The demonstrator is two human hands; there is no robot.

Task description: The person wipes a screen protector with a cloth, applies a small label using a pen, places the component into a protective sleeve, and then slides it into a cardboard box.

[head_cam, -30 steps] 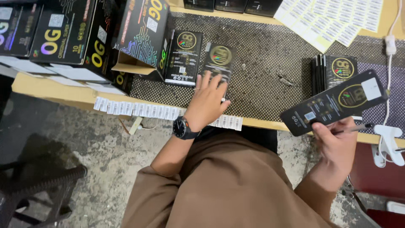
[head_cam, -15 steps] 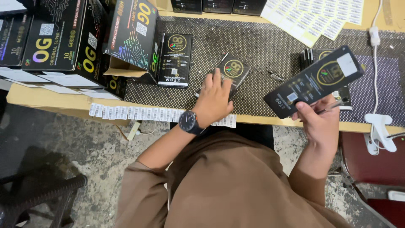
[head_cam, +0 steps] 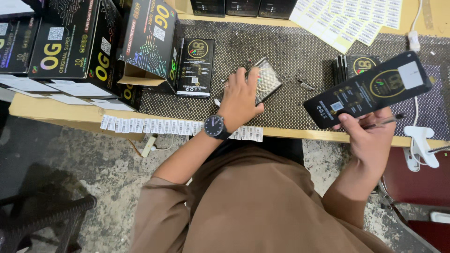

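Note:
My left hand [head_cam: 241, 97], with a black wristwatch [head_cam: 216, 126] on the wrist, lies flat on a small clear-fronted flat pack [head_cam: 267, 79] that is turned at an angle on the dark mesh mat [head_cam: 300, 56]. My right hand [head_cam: 370, 136] holds up a flat black packet [head_cam: 368, 89] with a gold round emblem and a white sticker, tilted above the table's near edge. A thin pen-like tool [head_cam: 384, 122] is pinched in the same hand. Another black packet [head_cam: 196, 68] lies flat to the left of my left hand.
Large black printed cartons [head_cam: 70, 51] stand at the left. A stack of black packets [head_cam: 358, 65] sits at the right. White label sheets [head_cam: 351, 21] lie at the back, a label strip [head_cam: 154, 126] runs along the front edge, and a white clip with cable [head_cam: 422, 145] hangs at the right.
The pack under my left hand has slid right and turned at an angle, now showing a clear face. My right hand has raised its black packet slightly.

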